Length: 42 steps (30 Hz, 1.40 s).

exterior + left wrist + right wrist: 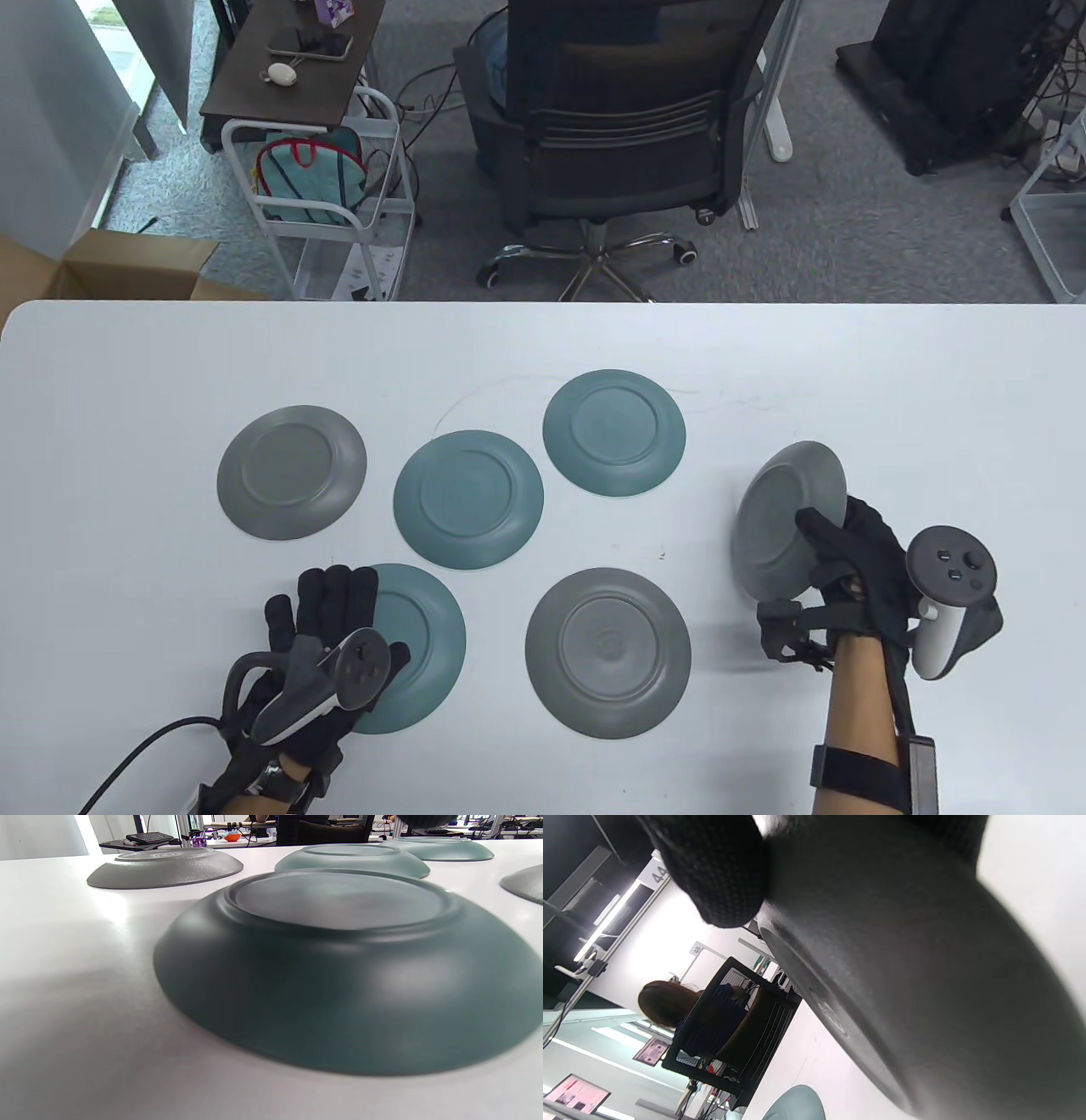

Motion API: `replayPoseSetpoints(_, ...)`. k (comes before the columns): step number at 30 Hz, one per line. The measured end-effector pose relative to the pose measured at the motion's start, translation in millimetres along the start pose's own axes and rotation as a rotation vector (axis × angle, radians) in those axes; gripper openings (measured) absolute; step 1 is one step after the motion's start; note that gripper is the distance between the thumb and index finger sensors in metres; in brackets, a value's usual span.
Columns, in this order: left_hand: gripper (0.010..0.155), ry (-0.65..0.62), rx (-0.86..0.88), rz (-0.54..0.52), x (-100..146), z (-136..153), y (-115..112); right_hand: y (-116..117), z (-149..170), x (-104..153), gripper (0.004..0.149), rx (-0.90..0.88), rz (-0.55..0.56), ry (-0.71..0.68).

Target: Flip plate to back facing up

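Our right hand (857, 560) grips the grey plate (785, 522) by its rim, tilted up on edge near the bench's (933, 407) right side, with bare bench to its right and behind it. Our left hand (327, 637) rests flat, fingers spread, on the near teal plate (428, 632). Four other plates lie back-up between and beyond the hands, apart from one another.

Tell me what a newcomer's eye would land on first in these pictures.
First, the grey plate held up on edge by the right hand at the table's right side, tilted clear of flat. Next, five plates lying back up on the white table, three teal and two grey. The left hand rests on the near-left teal plate.
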<state>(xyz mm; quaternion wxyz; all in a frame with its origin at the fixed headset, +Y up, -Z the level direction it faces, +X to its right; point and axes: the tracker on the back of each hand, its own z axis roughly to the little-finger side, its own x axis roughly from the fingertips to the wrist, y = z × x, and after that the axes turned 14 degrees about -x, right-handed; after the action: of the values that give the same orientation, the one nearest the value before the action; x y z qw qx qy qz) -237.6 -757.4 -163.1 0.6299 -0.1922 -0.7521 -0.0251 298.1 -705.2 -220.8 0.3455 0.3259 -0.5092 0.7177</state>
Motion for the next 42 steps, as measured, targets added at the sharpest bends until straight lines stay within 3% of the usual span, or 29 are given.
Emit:
replayPoseSetpoints(12,0.089,0.003,-0.001,0.001,0,1,0,-21,45,-11,0.057,0.005,0.094,0.171)
replayPoseSetpoints(18,0.089,0.002,-0.002,0.005,-1,0,0,-28,61,-13,0.064,0.098,0.104,0.259)
replayPoseSetpoints(42,0.089,-0.001,-0.004,0.008,-1,-1,-1,-19,75,-12,0.071,0.388,0.108,0.314)
